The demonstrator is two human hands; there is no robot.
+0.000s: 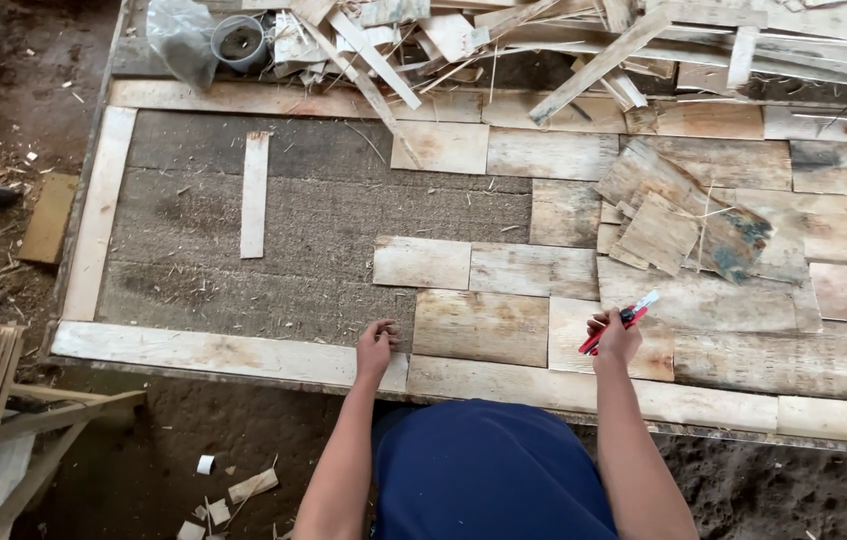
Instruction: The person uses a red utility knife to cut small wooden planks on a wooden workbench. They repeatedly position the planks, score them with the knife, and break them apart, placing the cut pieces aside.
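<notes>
The right hand (616,338) holds a red utility knife (620,322) in closed fingers, the left hand (376,347), fingers curled, should press the veneer piece (481,326) flat.

Your left hand (376,350) shows its back only; the fingertips curl under, so contact with the board (229,353) cannot be confirmed. Your right hand (616,340) covers most of the red cutter (622,321); blade state is too small to tell. Your torso hides the panel's near edge. The wood scrap pile (584,45) is cut off at the top edge.
</notes>
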